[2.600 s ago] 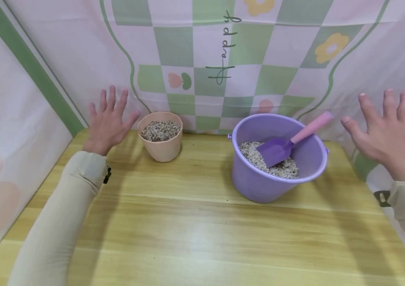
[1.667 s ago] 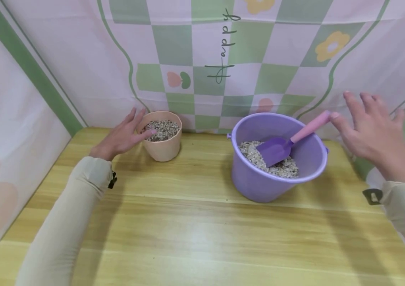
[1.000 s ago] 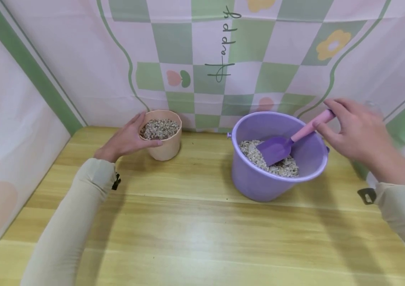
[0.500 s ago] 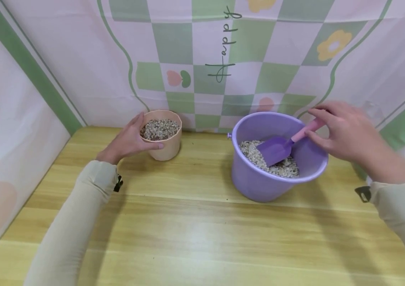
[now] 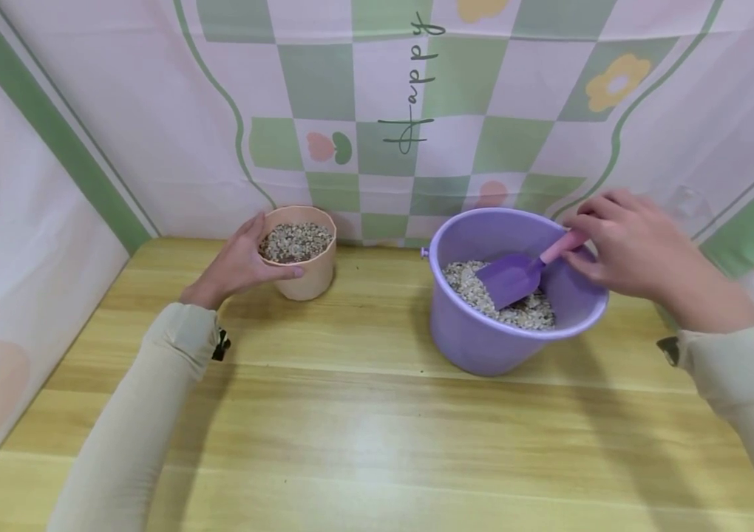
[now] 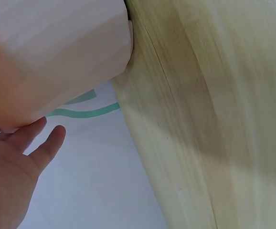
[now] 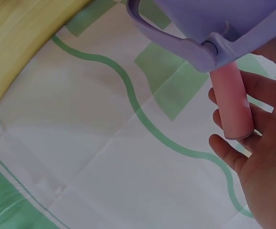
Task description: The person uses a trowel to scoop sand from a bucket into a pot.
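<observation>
On the left of the table, my left hand (image 5: 233, 266) grips a peach-coloured flower pot (image 5: 316, 279), thumb along its front and fingers round the far side. Fine grey-brown gravel (image 5: 297, 242) fills the pot nearly to its rim. My right hand (image 5: 643, 255) holds a toy shovel (image 5: 513, 279) by its pink handle. The shovel's purple blade lies on pale gravel (image 5: 466, 287) inside a lilac bucket (image 5: 483, 347). In the right wrist view the fingers curl round the pink handle (image 7: 232, 105), just past the bucket's rim and its carrying handle.
The wooden table (image 5: 324, 436) carries the pot and bucket near its back edge. Close behind them hangs a white and green checked cloth (image 5: 386, 148); another cloth side (image 5: 24, 295) stands at the left. A few dark specks dot the tabletop.
Both hands were raised and spread apart. The left came in and took hold of the pot; the right came left and down and took the shovel's handle. Pot and bucket stayed put.
</observation>
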### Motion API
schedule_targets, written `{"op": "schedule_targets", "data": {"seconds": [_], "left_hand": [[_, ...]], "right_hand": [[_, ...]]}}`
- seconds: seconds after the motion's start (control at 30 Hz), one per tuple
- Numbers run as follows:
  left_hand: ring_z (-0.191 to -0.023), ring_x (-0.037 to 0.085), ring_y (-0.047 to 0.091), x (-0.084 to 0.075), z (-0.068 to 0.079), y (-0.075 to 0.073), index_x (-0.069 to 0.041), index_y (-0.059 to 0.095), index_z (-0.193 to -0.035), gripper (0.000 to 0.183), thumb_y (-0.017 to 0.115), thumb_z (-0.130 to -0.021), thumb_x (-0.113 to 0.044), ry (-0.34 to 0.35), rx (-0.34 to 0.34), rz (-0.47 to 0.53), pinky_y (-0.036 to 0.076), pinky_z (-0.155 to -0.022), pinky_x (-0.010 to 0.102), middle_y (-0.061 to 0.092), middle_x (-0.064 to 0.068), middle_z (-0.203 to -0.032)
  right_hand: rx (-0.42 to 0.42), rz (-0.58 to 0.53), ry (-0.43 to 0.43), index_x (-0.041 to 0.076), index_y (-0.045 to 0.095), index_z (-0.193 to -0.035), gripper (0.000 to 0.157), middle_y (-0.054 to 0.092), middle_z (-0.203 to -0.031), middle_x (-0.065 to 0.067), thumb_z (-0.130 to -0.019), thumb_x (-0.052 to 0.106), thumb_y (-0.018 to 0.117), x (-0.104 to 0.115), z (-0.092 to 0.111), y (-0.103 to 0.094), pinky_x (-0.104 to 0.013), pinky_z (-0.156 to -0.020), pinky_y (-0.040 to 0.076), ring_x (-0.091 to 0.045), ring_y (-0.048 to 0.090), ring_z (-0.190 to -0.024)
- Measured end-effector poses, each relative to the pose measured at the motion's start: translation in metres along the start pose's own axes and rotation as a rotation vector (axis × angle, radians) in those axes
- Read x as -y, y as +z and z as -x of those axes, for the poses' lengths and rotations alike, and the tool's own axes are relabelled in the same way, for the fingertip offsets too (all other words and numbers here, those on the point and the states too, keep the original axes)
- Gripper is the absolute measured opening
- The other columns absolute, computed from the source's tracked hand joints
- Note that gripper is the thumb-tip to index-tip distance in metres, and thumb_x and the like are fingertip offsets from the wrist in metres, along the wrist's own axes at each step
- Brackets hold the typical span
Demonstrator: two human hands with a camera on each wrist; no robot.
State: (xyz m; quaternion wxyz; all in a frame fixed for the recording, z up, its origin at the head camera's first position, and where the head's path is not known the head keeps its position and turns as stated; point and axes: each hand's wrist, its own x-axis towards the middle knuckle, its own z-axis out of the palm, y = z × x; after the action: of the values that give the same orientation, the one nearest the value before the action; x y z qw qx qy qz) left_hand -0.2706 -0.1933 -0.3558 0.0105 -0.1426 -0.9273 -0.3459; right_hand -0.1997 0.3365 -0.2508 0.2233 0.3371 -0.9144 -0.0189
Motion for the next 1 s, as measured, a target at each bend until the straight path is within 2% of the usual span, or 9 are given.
{"op": "schedule_targets", "data": {"seconds": [0.27, 0.57, 0.83, 1.0], "left_hand": [[-0.148, 0.037, 0.020, 0.0013, -0.0008, 0.0017, 0.003, 0.010, -0.158, 0.139, 0.088, -0.062, -0.062, 0.011, -0.027, 0.015, 0.019, -0.119, 0.052, 0.015, 0.022, -0.163], [-0.149, 0.035, 0.019, 0.0002, -0.0003, 0.0023, 0.002, 0.009, -0.158, 0.138, 0.090, -0.062, -0.058, 0.010, -0.029, 0.051, 0.019, -0.119, 0.052, 0.014, 0.020, -0.163], [-0.148, 0.034, 0.021, 0.0016, 0.0004, 0.0028, 0.000, 0.011, -0.158, 0.138, 0.090, -0.061, -0.059, -0.002, -0.031, 0.073, 0.021, -0.118, 0.053, 0.016, 0.018, -0.163], [-0.148, 0.033, 0.021, -0.0004, 0.0010, 0.0030, 0.001, 0.013, -0.158, 0.139, 0.091, -0.059, -0.058, 0.002, -0.030, 0.082, 0.021, -0.119, 0.051, 0.017, 0.019, -0.163]], "right_hand": [[0.031, 0.000, 0.003, -0.002, 0.072, -0.100, 0.038, 0.066, -0.092, -0.019, -0.066, 0.014, 0.078, 0.0001, -0.0021, 0.0010, -0.059, -0.082, 0.045, -0.043, 0.054, -0.097], [0.042, -0.065, 0.019, -0.004, 0.072, -0.102, 0.044, 0.065, -0.087, -0.018, -0.061, 0.007, 0.085, -0.0029, -0.0025, 0.0007, -0.054, -0.080, 0.047, -0.040, 0.057, -0.086], [0.070, -0.071, 0.008, 0.000, 0.076, -0.093, 0.031, 0.065, -0.085, -0.013, -0.062, 0.000, 0.084, -0.0007, -0.0020, -0.0016, -0.053, -0.079, 0.047, -0.037, 0.056, -0.087], [0.050, -0.089, -0.028, 0.002, 0.077, -0.088, 0.026, 0.066, -0.083, -0.012, -0.063, -0.004, 0.081, -0.0012, 0.0002, -0.0016, -0.053, -0.078, 0.046, -0.037, 0.057, -0.087]]}}
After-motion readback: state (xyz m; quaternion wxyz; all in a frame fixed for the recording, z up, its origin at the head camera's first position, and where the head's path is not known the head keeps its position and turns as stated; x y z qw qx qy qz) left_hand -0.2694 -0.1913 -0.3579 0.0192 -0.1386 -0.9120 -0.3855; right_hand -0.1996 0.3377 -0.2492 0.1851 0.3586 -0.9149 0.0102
